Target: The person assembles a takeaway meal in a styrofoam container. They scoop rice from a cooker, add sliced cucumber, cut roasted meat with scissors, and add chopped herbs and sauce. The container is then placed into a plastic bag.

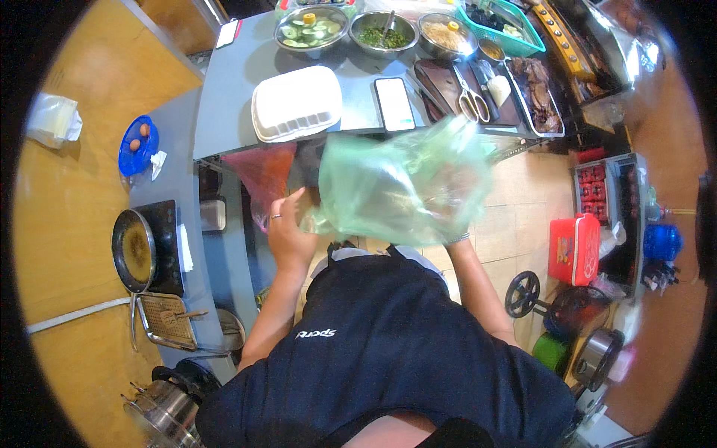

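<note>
A translucent green plastic bag point(369, 190) is spread out in front of my body, just off the table's front edge. My right hand point(455, 193) shows only dimly through the plastic at the bag's right side; whether it is inside or behind, and how its fingers lie, I cannot tell. Beside the bag's left corner is my left hand point(292, 232), ringed, its fingers raised and apart with nothing visible in them. On the table above the bag sit a closed white foam takeout box point(297, 103) and a phone point(394, 105) with its screen lit.
Scissors point(470, 98) lie on a dark cutting board point(434, 78), near a tray of cooked meat point(538, 92). Bowls of sliced cucumber point(308, 31) and chopped greens point(383, 36) line the back. At left, a frying pan point(134, 252) rests on a cooktop. A red box point(574, 249) stands right.
</note>
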The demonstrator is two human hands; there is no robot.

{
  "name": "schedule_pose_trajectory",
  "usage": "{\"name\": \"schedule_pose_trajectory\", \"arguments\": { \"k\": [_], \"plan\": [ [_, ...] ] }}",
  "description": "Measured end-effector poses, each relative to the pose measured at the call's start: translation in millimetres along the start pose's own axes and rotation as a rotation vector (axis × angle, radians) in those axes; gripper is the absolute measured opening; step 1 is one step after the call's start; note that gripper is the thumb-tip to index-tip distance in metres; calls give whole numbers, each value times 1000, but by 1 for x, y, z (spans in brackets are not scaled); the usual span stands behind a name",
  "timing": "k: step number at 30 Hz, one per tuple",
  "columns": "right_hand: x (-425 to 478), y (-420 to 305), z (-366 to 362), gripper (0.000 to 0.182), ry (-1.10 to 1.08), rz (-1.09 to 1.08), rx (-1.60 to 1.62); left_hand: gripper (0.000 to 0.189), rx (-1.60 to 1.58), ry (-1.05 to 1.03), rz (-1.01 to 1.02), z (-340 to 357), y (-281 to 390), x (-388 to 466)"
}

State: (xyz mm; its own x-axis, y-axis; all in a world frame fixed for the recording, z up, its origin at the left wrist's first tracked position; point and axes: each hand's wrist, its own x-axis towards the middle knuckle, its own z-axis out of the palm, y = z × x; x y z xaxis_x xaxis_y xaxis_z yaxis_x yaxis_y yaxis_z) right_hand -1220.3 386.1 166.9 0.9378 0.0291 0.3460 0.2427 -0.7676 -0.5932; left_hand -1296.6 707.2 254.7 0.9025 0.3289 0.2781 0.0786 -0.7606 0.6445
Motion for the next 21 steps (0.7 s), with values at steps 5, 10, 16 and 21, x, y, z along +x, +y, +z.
{"name": "schedule_pose_trajectory", "arguments": {
  "k": [5, 10, 16, 21],
  "plan": [
    [44, -54, -44, 74, -1096, 318, -451, 20, -173, 74, -133, -24, -32, -10],
    [72, -129, -65, 63, 260, -377, 15, 24, -71, 550, 505, -94, -20, -15],
    [2, -95, 47, 51, -1470, -324, -674, 16, -1242, -118, -453, 14, -84, -81],
    [49, -109, 105, 41, -1532, -196, 667, 56, -1074, -276, -458, -23, -46, -26]
  ]
}}
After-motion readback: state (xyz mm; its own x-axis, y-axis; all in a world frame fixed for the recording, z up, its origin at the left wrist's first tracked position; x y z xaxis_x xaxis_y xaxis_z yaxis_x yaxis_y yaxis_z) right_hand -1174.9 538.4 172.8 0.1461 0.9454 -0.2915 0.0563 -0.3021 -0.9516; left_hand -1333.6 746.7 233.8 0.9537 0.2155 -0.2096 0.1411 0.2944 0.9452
